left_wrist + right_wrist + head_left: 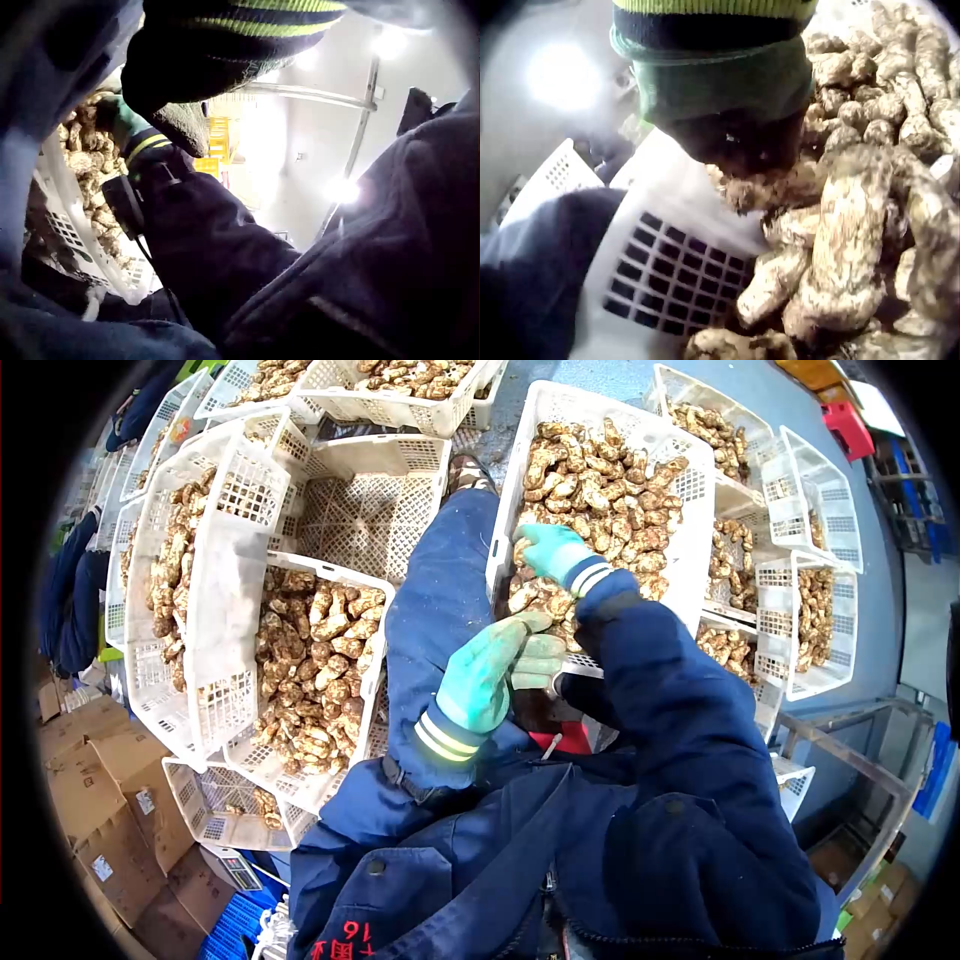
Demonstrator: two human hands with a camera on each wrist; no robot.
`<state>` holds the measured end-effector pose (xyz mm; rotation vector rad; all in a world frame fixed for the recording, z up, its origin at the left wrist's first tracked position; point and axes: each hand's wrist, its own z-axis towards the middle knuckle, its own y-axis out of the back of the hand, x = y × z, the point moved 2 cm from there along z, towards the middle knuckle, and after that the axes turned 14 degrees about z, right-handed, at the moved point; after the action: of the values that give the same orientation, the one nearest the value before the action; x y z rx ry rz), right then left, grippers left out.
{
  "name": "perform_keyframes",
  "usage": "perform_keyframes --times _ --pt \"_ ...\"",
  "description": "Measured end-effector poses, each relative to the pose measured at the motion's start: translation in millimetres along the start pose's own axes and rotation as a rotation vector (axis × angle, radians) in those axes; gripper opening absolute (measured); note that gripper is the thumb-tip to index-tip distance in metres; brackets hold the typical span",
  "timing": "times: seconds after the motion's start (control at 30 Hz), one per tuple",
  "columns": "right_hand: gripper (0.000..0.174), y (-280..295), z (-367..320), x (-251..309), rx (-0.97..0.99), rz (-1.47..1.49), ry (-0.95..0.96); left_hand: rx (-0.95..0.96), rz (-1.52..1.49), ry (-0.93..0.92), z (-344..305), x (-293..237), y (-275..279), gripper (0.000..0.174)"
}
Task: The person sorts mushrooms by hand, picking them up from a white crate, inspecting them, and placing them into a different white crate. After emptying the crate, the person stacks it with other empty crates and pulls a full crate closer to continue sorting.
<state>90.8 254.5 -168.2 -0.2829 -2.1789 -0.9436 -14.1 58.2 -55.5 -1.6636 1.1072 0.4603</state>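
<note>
Concrete sorting floor, white crates all round: right hand point(552, 550) buries curled fingers in mushrooms point(600, 490), upper-centre crate point(695, 550), grip unclear; left hand point(490, 670), near rim, fingers near-straight, empty. Apparently picking; next needs firm pinch.

There is very little to read here. On the dark blue jacket point(420, 880), down near the bottom edge of the head view, someone has written the number 16 point(348, 931) in red. Just under it are more red marks point(335, 950) - they look like written signs, but the edge of the picture cuts them off, so they cannot be read. The brown cardboard boxes point(85, 745) at the lower left have small white stickers point(146, 801) on them - the print is too tiny to read.
</note>
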Motion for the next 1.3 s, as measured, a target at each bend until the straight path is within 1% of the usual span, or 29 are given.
perform_keyframes --times 0.03,0.1,0.13,0.17,0.23,0.27,0.3,0.33,0.4,0.43,0.47,0.5,0.6,0.67,0.7,0.73,0.77,0.8,0.83,0.87,0.93,0.97,1.0,1.03,1.07,1.13,1.2,1.27,1.3 --pt "0.036 7 -9 -4 0.096 0.485 -0.053 -0.036 -0.006 0.013 2 5 6 0.048" --pt "0.034 33 -34 -7 0.214 0.829 0.048 -0.086 -0.069 -0.008 6 6 18 0.052" --pt "0.034 53 -54 5 0.240 0.684 0.200 -0.105 -0.052 -0.094 7 11 28 0.054" --pt "0.034 58 -70 11 0.263 0.871 0.233 -0.114 -0.052 -0.090 9 10 28 0.056" --pt "0.034 73 -91 22 0.189 0.471 0.714 -0.113 -0.063 -0.090 13 7 23 0.064" --pt "0.035 75 -101 26 0.202 0.467 0.728 -0.094 -0.065 -0.071 15 7 19 0.064" --pt "0.037 75 -109 32 0.230 0.498 0.714 -0.076 -0.067 -0.054 17 8 16 0.064" --pt "0.038 74 -117 38 0.274 0.583 0.633 -0.062 -0.068 -0.037 19 9 13 0.064" --pt "0.043 67 -132 50 0.368 0.818 0.459 -0.035 -0.002 -0.057 16 5 0 0.050" --pt "0.047 65 -137 56 0.383 0.775 0.445 -0.027 0.131 -0.132 15 2 -8 0.048" --pt "0.047 67 -145 64 0.306 0.583 0.487 -0.018 0.265 -0.207 15 1 -14 0.046" --pt "0.049 63 -145 64 0.306 0.537 0.461 0.021 0.122 -0.074 21 3 -16 0.046" --pt "0.050 62 -159 66 0.234 0.603 0.355 -0.018 0.127 -0.103 20 -1 -12 0.048" --pt "0.049 72 -170 67 0.144 0.719 0.233 -0.030 0.070 -0.109 13 -14 -8 0.044" --pt "0.041 80 -157 44 -0.108 0.655 0.341 -0.018 0.065 -0.157 9 -23 9 0.042" --pt "0.037 92 -162 36 -0.326 0.582 0.346 -0.004 0.061 -0.205 3 -34 29 0.040" --pt "0.033 104 -154 5 -0.337 0.533 0.061 -0.130 0.104 -0.238 -10 -51 45 0.042" --pt "0.033 110 -148 -22 -0.355 0.094 -0.080 -0.258 0.148 -0.273 -27 -68 61 0.044" --pt "0.033 111 -144 -39 -0.188 -0.183 -0.190 -0.513 0.388 -0.342 -43 -81 77 0.044" --pt "0.037 97 -132 -73 -0.092 -0.372 -0.166 -0.768 0.629 -0.401 -60 -90 94 0.045" --pt "0.040 84 -123 -71 0.197 -0.321 -0.341 -0.891 0.920 -0.203 -89 -94 152 0.049" --pt "0.041 75 -121 -68 0.157 -0.241 -0.319 -0.930 0.945 -0.363 -97 -87 177 0.051" --pt "0.043 65 -112 -77 0.203 -0.246 -0.193 -0.963 0.968 -0.526 -102 -80 192 0.053" --pt "0.039 55 -105 -75 0.198 -0.260 -0.145 -0.958 0.838 -0.411 -106 -82 179 0.054" --pt "0.037 43 -97 -71 0.193 -0.277 -0.096 -0.920 0.881 -0.460 -103 -83 164 0.053" --pt "0.048 20 -92 -67 0.122 -0.345 -0.286 -0.846 0.960 -0.571 -89 -82 128 0.051" --pt "0.048 7 -91 -77 0.007 -0.447 -0.200 -0.896 1.167 -0.555 -75 -83 99 0.040" --pt "0.047 14 -82 -77 0.112 -0.340 -0.285 -0.778 0.992 -0.458 -52 -77 59 0.037" --pt "0.046 18 -78 -74 0.168 -0.313 -0.286 -0.701 0.920 -0.478 -44 -73 50 0.037"
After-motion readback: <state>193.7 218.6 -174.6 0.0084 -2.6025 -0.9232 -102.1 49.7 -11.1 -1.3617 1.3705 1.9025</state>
